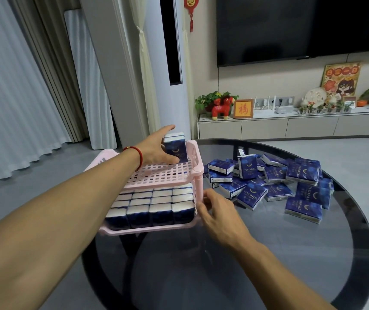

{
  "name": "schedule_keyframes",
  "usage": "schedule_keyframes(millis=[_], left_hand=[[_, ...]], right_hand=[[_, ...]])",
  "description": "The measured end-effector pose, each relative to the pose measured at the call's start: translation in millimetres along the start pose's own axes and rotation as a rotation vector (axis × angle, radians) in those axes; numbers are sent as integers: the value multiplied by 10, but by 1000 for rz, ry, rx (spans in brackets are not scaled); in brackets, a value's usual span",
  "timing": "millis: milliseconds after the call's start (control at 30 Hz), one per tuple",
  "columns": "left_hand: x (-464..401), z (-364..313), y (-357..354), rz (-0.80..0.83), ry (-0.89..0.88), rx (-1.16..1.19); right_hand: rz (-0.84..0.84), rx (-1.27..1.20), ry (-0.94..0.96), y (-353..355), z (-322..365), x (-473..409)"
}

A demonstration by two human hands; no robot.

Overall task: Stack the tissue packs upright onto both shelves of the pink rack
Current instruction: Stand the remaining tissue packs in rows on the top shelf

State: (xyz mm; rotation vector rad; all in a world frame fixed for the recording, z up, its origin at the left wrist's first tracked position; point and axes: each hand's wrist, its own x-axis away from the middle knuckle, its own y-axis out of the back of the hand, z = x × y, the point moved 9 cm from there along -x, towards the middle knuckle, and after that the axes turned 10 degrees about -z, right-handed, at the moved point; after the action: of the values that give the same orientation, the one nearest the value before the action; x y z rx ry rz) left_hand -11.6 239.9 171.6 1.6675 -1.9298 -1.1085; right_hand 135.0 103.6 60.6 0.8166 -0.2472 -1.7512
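Observation:
The pink two-shelf rack stands on the left side of a round glass table. Its lower shelf is packed with several upright dark-blue tissue packs. On the upper shelf, at the far right corner, one tissue pack stands upright, and my left hand grips it with thumb in front and fingers behind. My right hand holds the rack's near right post and lower-shelf edge. A loose pile of tissue packs lies on the table to the right of the rack.
The glass table has a dark rim and bare surface in front of me. Beyond it stand a tall white air conditioner, a low TV cabinet with ornaments, and curtains at the left.

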Motion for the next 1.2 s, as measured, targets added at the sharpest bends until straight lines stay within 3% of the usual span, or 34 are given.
schedule_keyframes(millis=[133,233,333,400,500,567,633,700,767,867,1000,1100,1200], left_hand=[[14,14,19,-7,14,8],[52,38,80,-2,41,48],[169,-10,202,-35,35,39],[289,-112,338,-168,-36,-13],[735,-414,513,-487,-182,-56],[1196,-671,487,-664,-317,-2],[1634,-928,293,-723,-468,71],[1863,-1077,-100,-598,-556,123],[1878,-1084,-613,-342,-505,207],[1739,-773,-1245,-118,-199,300],[1791,-294,-1855,134,397,718],[1937,-316,-2030,301,535,959],[1942,-292,-2072,334,536,978]], right_hand=[[8,-22,-6,16,-29,13],[-144,-11,-58,162,-206,-42],[-388,367,-70,465,-457,-116],[-320,604,-117,505,-697,-172],[-130,744,-143,459,-1057,-215],[-128,814,-92,491,-1123,-216],[-124,832,-55,520,-1102,-209],[-102,796,-55,532,-1079,-182],[-86,723,-40,564,-1038,-119],[-110,516,18,706,-911,46],[-31,327,190,892,-635,409],[68,265,259,885,-402,724],[160,225,272,838,-347,878]])
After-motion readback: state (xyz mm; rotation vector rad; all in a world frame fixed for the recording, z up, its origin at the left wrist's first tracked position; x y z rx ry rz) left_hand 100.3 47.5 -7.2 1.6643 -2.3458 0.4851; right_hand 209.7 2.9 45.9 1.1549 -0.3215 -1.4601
